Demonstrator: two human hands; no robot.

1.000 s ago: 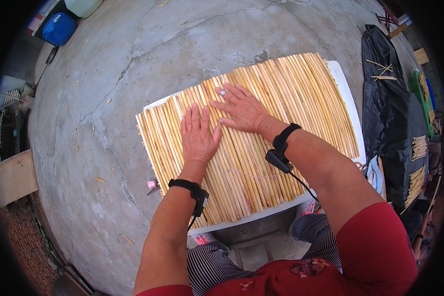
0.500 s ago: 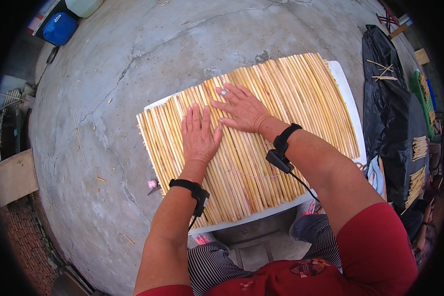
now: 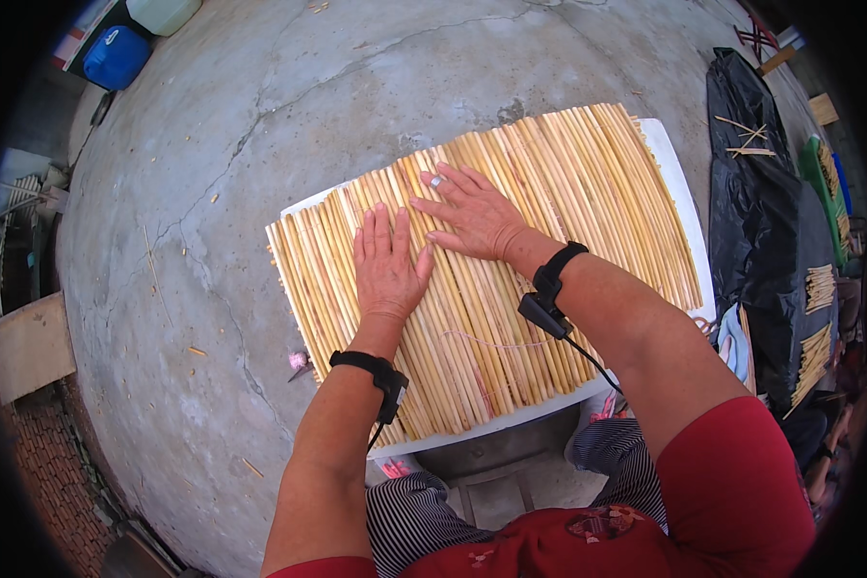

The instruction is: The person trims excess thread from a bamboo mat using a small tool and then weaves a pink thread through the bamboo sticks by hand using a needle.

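A wide mat of pale yellow straw-like stalks (image 3: pixel 568 193), laid side by side, covers most of a white board (image 3: pixel 679 183) in front of me. My left hand (image 3: pixel 387 265) lies flat on the stalks left of the middle, fingers stretched toward the far edge. Just right of it, my right hand (image 3: pixel 477 217) rests with fingers spread, a ring on one of them. Neither hand grips anything. A thin pinkish thread (image 3: pixel 491 341) runs loosely across the near part of the stalks. Both wrists wear black straps with small devices.
Beside the board's left edge lies a small pink thread spool (image 3: pixel 298 359) on the cracked concrete floor (image 3: pixel 212 289). Black plastic sheeting (image 3: pixel 756 222) with stalks on it stretches along the right, near a green crate (image 3: pixel 822 193). A blue container (image 3: pixel 118 58) stands far left.
My hands and the stalks look unmoved. At the far right edge, another person's arm has shifted slightly.
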